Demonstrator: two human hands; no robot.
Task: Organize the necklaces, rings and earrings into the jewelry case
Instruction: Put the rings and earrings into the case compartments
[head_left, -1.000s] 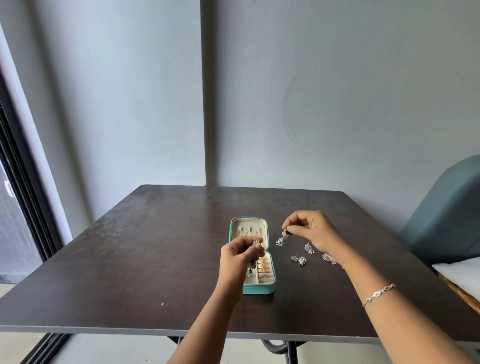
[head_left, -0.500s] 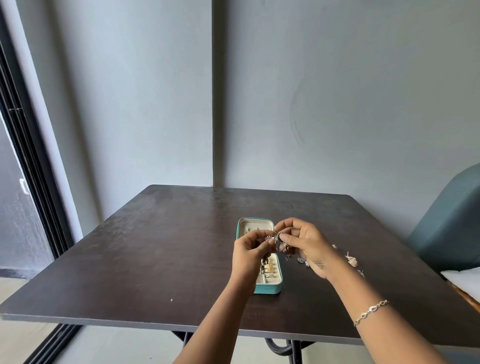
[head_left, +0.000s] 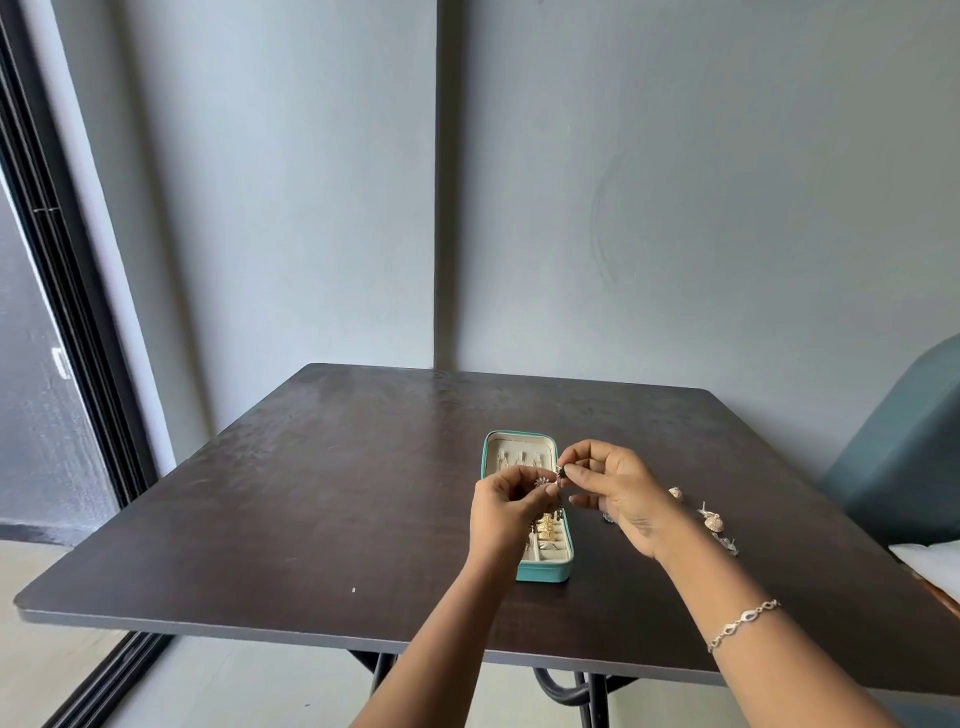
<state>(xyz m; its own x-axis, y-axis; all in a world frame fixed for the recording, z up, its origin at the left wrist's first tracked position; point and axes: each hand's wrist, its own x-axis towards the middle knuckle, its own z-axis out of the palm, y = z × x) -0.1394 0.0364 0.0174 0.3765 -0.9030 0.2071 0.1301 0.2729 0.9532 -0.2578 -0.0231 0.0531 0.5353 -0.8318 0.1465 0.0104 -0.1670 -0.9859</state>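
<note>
A teal jewelry case (head_left: 543, 572) lies open on the dark table (head_left: 322, 499), cream lid at the back, gold rings (head_left: 546, 526) in its front tray. Above it my left hand (head_left: 506, 512) and my right hand (head_left: 615, 491) meet, both pinching a small silver earring (head_left: 555, 476) between fingertips. Dark dangling parts hang below the left fingers. Loose silver earrings (head_left: 712, 520) lie on the table to the right of the case, partly hidden behind my right wrist.
A teal upholstered chair (head_left: 904, 457) stands at the table's right edge, with a white cushion (head_left: 932, 558) beside it. A grey wall runs behind the table. A dark sliding door frame (head_left: 67, 291) is on the left.
My right hand came left from the loose earrings with a silver earring and met my left hand over the case. Both hands now hold it slightly higher.
</note>
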